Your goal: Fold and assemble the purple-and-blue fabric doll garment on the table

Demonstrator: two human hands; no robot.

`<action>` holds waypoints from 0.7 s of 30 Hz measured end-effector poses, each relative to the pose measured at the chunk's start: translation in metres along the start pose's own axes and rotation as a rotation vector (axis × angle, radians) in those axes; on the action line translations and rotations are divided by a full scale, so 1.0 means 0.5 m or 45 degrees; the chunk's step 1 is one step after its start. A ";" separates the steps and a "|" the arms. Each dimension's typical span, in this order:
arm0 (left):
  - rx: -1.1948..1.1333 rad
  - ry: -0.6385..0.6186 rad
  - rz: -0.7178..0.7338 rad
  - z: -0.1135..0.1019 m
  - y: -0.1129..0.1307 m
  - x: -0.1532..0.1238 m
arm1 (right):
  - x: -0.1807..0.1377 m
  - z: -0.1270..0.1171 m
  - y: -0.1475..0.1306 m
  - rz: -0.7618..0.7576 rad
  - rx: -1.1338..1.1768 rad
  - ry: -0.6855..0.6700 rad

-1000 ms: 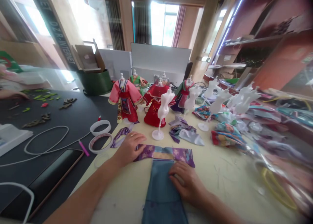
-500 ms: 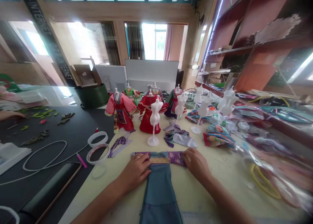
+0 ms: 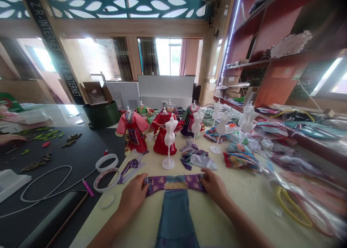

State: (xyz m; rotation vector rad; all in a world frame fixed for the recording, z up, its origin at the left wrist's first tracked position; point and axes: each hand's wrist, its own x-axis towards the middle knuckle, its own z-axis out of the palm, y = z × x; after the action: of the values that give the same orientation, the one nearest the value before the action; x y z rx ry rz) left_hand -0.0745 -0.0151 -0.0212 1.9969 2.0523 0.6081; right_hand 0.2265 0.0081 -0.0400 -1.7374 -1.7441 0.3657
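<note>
A small doll dress lies flat on the pale yellow mat in front of me, with a blue-green skirt, a tan chest band and purple flowered sleeves spread sideways. My left hand pinches the end of the left sleeve between thumb and fingers. At the opposite sleeve end, my right hand grips the purple cloth in the same way. Just beyond the dress stands a bare white mannequin on a round base. Crumpled purple and white fabric lies behind the right sleeve.
Dressed mannequins and several bare white ones stand at the back. White tape rolls, a pink pen and a cable are at left. Plastic bags and a yellow ring crowd the right. Another person's hand shows at far left.
My left hand has slid left from the top of the sleeve to its end, uncovering the flowered cloth. The right hand stays at its sleeve end. The view has tilted slightly upward.
</note>
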 end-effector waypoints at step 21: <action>-0.874 0.429 0.270 -0.105 0.163 0.176 | -0.002 -0.003 0.015 -0.068 0.148 0.212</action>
State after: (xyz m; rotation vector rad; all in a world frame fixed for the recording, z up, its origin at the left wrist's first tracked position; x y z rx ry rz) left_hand -0.0287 0.0643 0.0725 1.7652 1.4654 1.5342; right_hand 0.2335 0.0076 -0.0437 -1.5887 -1.6147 0.2846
